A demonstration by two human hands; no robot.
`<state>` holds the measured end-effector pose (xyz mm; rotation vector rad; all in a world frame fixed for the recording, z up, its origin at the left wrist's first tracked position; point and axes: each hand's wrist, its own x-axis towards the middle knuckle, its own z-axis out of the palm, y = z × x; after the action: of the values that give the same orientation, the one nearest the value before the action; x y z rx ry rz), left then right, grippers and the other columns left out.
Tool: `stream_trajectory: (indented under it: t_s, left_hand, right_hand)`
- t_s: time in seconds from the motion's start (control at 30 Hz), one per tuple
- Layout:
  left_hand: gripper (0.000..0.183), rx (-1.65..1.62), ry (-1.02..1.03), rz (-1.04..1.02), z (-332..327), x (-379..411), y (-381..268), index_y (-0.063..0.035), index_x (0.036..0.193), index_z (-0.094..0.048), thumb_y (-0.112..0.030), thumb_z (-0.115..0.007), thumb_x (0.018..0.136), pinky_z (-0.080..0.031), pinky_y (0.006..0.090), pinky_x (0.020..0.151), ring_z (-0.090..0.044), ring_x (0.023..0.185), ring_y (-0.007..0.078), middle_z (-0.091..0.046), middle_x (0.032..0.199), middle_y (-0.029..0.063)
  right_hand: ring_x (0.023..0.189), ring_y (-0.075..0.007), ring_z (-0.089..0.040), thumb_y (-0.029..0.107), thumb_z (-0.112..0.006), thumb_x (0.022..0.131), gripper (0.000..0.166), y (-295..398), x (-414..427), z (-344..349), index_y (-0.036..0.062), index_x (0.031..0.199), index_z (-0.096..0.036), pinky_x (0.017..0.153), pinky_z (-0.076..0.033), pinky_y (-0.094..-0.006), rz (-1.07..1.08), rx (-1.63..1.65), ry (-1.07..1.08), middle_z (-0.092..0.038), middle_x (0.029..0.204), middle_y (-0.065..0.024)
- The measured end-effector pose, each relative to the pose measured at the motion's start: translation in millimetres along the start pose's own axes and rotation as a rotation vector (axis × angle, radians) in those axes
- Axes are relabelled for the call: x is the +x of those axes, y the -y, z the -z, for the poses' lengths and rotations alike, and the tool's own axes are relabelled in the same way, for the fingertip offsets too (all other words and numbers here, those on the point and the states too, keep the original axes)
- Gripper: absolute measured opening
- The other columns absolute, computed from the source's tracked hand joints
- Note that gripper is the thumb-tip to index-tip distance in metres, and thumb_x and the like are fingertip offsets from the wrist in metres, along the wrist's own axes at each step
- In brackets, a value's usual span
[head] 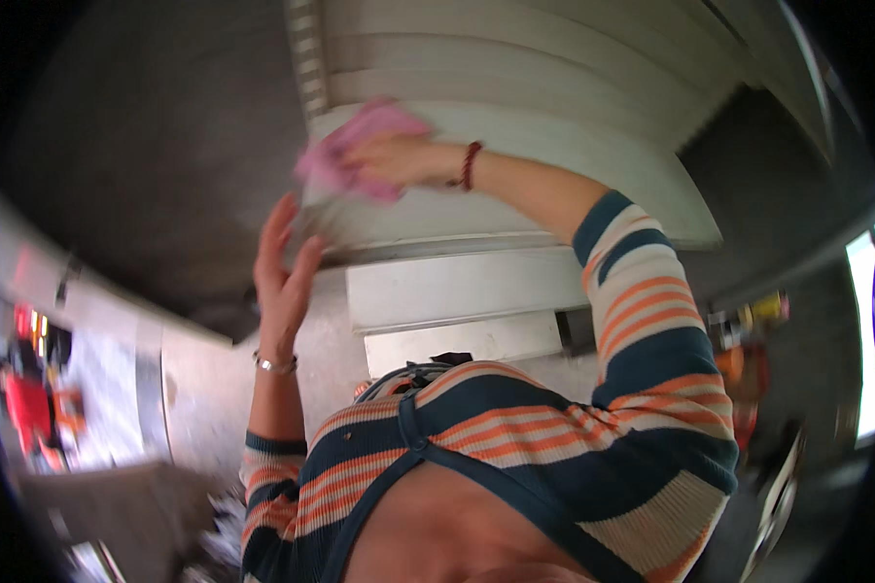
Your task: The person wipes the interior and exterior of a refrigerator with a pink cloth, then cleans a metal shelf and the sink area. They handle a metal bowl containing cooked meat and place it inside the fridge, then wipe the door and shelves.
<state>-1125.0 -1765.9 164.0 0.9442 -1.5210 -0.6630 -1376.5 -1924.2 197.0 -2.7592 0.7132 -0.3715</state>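
My right hand (401, 160), with a dark red bracelet at the wrist, holds a crumpled pink cloth (368, 149). The cloth is against or just over the left end of a wide white slab (525, 197); motion blur hides whether they touch. My left hand (281, 270) is raised beside the slab's left edge, palm turned inward, fingers apart and holding nothing. A metal-coloured band circles that wrist. Between the left fingertips and the cloth, a dark grey surface (153, 138) meets the slab.
Pale step-like ledges (467, 65) rise beyond the slab, with a notched strip (310, 65) along their left side. White boards (467, 288) lie below its front edge. A person in red (29, 404) is at the far left. Blurred items (744, 364) stand at right.
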Motion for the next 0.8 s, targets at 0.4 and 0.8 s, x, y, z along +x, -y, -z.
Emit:
stream_trajectory:
  t_s: [0.4,0.8]
  left_hand:
    - [0.046,0.075,0.026,-0.185,-41,27,8,-0.0020,0.137,-0.051,-0.015,-0.060,0.093,-0.036,0.0379,0.107,-0.050,0.128,0.0235,-0.053,0.140,0.0123]
    - [0.044,0.416,-0.169,-0.273,-30,8,3,0.0013,0.137,-0.049,-0.013,-0.057,0.096,-0.034,0.0386,0.109,-0.049,0.128,0.0259,-0.052,0.140,0.0141]
  right_hand:
    - [0.110,-0.0203,-0.061,0.033,-0.050,0.099,0.043,-46,-384,108,0.0209,0.140,-0.051,0.092,-0.049,-0.0336,-1.124,-0.110,-0.224,-0.064,0.126,-0.0083]
    - [0.108,-0.0232,-0.062,0.021,-0.059,0.093,0.034,30,-328,99,0.0113,0.125,-0.064,0.093,-0.047,-0.0333,-0.505,0.115,-0.066,-0.063,0.128,-0.0110]
